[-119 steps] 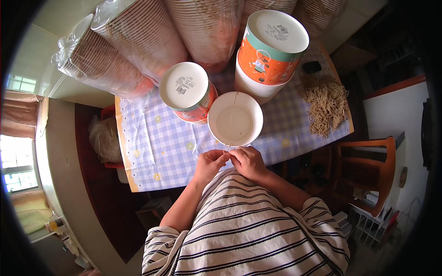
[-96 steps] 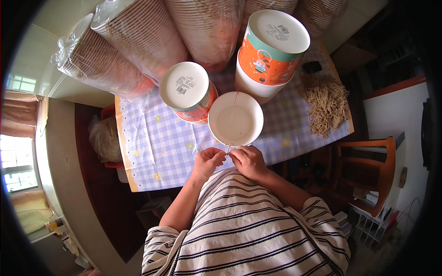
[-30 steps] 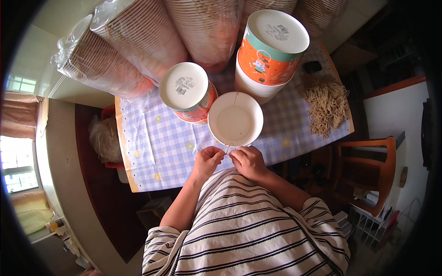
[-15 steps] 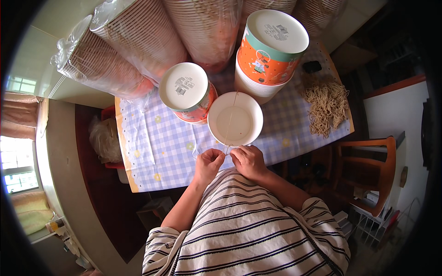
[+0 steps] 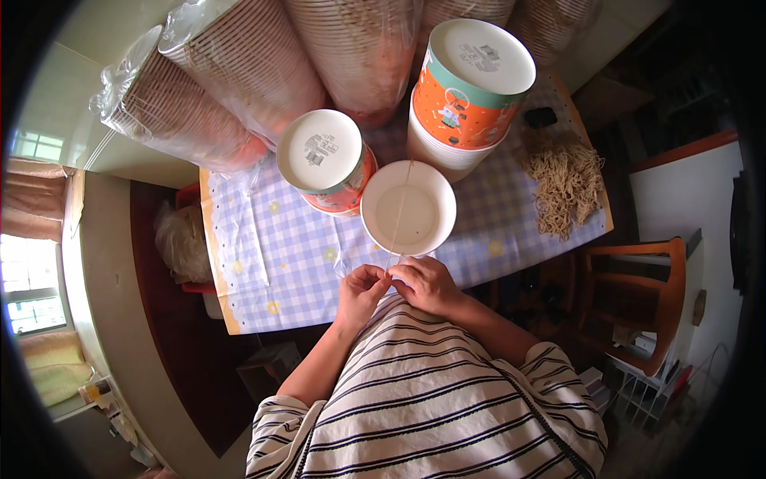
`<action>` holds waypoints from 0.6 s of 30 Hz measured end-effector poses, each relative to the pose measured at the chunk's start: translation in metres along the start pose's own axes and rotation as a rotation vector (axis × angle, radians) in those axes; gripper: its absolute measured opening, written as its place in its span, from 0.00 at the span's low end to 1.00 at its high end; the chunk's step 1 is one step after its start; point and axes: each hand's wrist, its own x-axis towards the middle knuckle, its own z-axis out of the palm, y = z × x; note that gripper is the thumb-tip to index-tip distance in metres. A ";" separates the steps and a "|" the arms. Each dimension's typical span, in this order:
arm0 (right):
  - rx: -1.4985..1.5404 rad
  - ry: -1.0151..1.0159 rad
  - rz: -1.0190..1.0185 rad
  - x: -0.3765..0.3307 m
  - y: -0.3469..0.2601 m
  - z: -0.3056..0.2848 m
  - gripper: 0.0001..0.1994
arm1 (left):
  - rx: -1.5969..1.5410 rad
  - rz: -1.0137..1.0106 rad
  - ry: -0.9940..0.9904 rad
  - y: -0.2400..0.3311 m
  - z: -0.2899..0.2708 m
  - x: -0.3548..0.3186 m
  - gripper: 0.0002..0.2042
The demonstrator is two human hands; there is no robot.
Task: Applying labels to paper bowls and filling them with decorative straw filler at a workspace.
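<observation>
An upright white paper bucket (image 5: 435, 199) stands at the table's near edge, its inside facing up. A thin beige string (image 5: 403, 201) crosses its mouth from the far rim to the near one. Just in front of that rim, my left hand (image 5: 361, 294) pinches the string's near end between thumb and fingertips. My right hand (image 5: 428, 285) is closed against it, fingertips meeting the left ones on the string. The fingers partly hide the string there.
An upside-down orange paper bucket stack (image 5: 321, 152) stands left of the open bucket, a taller stack (image 5: 463, 112) behind right. Bagged bucket stacks (image 5: 239, 72) line the back. A heap of beige strings (image 5: 565, 188) lies at right on the checked tablecloth (image 5: 295, 271). A wooden chair (image 5: 674, 303) stands beyond.
My hands have come together, slightly lower and nearer my body, closing the small gap between the fingertips. The small loop by the rim no longer shows. The bucket stays in place.
</observation>
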 end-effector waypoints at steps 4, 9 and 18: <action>0.027 0.023 -0.049 0.001 -0.001 0.000 0.12 | 0.028 -0.016 -0.019 0.003 -0.003 -0.004 0.02; 0.002 0.024 -0.057 0.003 -0.005 -0.004 0.10 | 0.011 0.028 -0.029 0.001 -0.003 -0.008 0.02; -0.219 -0.015 -0.046 -0.002 0.007 -0.008 0.10 | 0.101 0.205 -0.089 0.015 0.006 -0.013 0.03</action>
